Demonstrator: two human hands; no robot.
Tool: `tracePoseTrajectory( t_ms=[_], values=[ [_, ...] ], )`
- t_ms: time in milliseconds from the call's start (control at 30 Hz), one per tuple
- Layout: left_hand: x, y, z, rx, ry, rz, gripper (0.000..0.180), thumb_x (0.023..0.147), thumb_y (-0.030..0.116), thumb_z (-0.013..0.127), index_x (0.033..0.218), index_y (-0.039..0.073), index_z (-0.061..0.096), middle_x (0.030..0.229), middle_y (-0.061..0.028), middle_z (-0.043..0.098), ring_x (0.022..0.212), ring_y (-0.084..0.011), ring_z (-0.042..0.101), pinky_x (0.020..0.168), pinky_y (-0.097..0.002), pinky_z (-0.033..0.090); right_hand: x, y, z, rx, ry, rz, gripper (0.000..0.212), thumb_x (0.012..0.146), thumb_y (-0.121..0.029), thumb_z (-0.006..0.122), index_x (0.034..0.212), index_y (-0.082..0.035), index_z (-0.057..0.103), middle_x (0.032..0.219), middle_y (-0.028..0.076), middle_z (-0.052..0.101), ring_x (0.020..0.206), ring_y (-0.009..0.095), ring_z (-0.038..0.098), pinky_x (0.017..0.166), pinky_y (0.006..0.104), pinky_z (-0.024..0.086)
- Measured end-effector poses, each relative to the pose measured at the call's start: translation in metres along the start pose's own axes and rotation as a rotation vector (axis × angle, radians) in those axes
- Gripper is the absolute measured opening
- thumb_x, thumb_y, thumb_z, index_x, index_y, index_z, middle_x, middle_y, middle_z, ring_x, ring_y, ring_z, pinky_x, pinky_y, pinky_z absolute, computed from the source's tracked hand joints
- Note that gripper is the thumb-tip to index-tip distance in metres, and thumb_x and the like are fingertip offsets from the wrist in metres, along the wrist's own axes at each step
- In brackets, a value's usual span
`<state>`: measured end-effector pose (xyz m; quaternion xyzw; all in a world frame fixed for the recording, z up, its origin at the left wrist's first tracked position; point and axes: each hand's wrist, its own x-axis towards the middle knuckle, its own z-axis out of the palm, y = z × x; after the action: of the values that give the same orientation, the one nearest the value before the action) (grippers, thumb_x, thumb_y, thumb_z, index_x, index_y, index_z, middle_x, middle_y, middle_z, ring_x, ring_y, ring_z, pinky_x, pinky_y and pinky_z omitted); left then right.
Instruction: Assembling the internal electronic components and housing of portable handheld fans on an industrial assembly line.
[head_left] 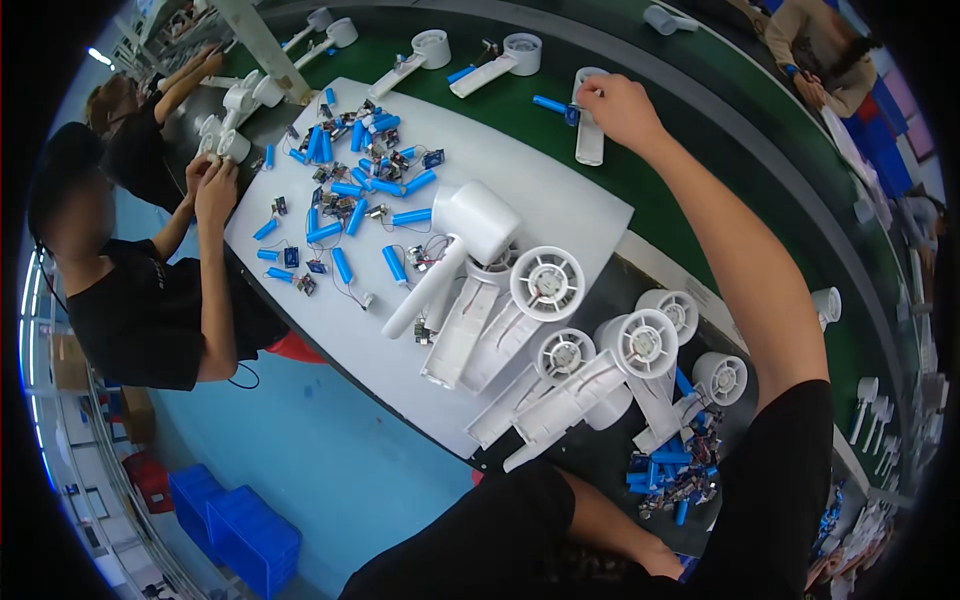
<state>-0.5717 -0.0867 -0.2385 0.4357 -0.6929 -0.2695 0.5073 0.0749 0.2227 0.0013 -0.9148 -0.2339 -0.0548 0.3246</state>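
My right hand (618,106) reaches far over a green conveyor belt (655,185). Its fingers are closed at the head end of a white handheld fan half (590,146), whose open handle points toward me. A blue battery cell (550,103) with a small circuit board (571,115) sticks out beside that fan, to its left. Low in the picture, my left hand (658,558) is close to my body, past the end of a black sleeve; its fingers are hidden. Nearest to it is a heap of blue cells and wired boards (672,468).
A white board (320,265) carries scattered blue cells with circuit boards. Several white fan housings (548,284) pile at its near right corner. More fan halves (497,75) lie along the belt. A co-worker (150,300) handles white parts at left; blue crates (253,540) stand on the floor.
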Motion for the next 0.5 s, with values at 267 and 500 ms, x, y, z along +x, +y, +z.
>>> tracePoseTrajectory(
  t_ms=[267, 500],
  values=[
    [-0.016, 0.009, -0.051, -0.263, -0.007, 0.026, 0.021, 0.080, 0.010, 0.051, 0.094, 0.000, 0.064, 0.084, -0.0192, 0.065, 0.078, -0.0307, 0.065, 0.070, -0.0406, 0.052, 0.023, 0.001, 0.017, -0.151, -0.273, -0.153, 0.019, 0.075, -0.018, 0.060, 0.082, -0.002, 0.066, 0.085, 0.017, 0.064, 0.081, 0.031, 0.062, 0.074, 0.0387, 0.050],
    [-0.035, 0.016, -0.103, -0.053, -0.065, -0.026, 0.021, 0.081, 0.011, 0.051, 0.094, 0.000, 0.063, 0.085, -0.0191, 0.064, 0.078, -0.0302, 0.064, 0.070, -0.0406, 0.051, 0.015, -0.015, 0.010, -0.138, -0.217, -0.139, 0.023, 0.079, -0.015, 0.059, 0.096, -0.002, 0.066, 0.087, 0.018, 0.065, 0.078, 0.030, 0.063, 0.076, 0.0378, 0.050]
  ],
)
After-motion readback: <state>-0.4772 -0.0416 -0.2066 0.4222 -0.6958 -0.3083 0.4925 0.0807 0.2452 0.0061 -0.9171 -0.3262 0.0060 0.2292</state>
